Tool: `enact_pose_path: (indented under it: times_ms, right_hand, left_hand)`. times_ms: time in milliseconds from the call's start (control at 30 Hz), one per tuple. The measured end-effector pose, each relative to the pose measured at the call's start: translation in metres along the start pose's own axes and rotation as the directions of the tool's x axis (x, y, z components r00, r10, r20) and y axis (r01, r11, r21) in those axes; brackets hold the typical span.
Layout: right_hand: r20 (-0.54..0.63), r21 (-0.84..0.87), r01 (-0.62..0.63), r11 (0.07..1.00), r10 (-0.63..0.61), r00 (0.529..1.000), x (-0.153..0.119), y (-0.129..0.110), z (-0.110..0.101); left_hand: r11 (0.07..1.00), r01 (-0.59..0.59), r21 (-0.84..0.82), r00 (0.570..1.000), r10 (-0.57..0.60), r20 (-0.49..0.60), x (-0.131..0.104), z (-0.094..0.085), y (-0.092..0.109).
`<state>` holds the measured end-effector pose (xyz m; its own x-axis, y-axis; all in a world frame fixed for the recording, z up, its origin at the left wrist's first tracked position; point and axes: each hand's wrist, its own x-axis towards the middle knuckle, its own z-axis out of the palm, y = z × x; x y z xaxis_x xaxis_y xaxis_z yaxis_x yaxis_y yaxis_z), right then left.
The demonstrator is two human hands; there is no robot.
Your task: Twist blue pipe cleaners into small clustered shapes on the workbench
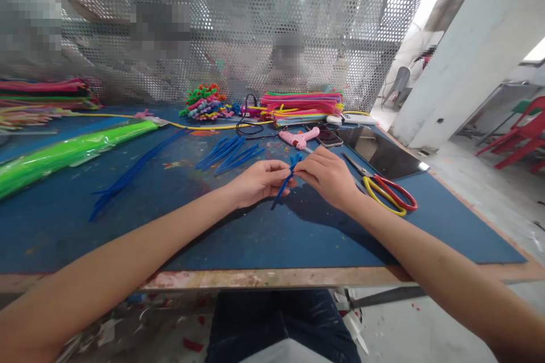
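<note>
Nearest: bare forearms (pixel 128 255) reached across the blue-topped surface (pixel 204 238).
Left hand (pixel 261 182): pinched a fuzzy blue pipe-cleaner piece (pixel 281 191) between thumb and fingers.
Right hand (pixel 331 177): held the same piece near its looped top, fingertips together.
Blue piece: slanted between both hands, its tail pointing down toward the lap.
Beside right hand: red-and-yellow-handled metal scissors (pixel 365 173) lay open.
Beyond hands: bent blue stems (pixel 232 154) and a pink glue gun (pixel 298 139) rested.

Red and yellow scissors handles (pixel 390 194), pink glue gun (pixel 299 138), blue mat (pixel 255 238)
</note>
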<state>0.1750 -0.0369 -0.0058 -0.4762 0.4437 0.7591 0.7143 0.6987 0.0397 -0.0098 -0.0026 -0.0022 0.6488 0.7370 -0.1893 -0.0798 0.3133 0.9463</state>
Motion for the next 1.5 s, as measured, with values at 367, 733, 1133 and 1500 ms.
enact_pose_path:
  times_ms: [367, 733, 1133, 1500]
  right_hand:
    - [0.159, 0.436, -0.63, 0.643, 0.634, 0.757, 0.0, -0.004, 0.003]
    - [0.602, 0.77, -0.549, -0.326, 0.657, 0.454, 0.005, -0.02, 0.01]
    - [0.571, 0.782, -0.576, -0.238, 0.645, 0.508, 0.008, -0.025, 0.003]
    - [0.475, 0.797, -0.602, -0.056, 0.674, 0.566, 0.006, -0.023, 0.003]
  left_hand:
    - [0.992, -0.1, 0.083, 0.989, 0.108, -0.105, 0.002, 0.003, -0.001]
    - [0.702, -0.471, 0.534, 0.818, 0.574, -0.033, -0.001, 0.005, -0.004]
    - [0.753, -0.45, 0.481, 0.82, 0.561, -0.112, -0.005, 0.009, -0.003]
    - [0.981, -0.16, -0.111, 0.986, 0.154, -0.057, -0.005, 0.015, -0.006]
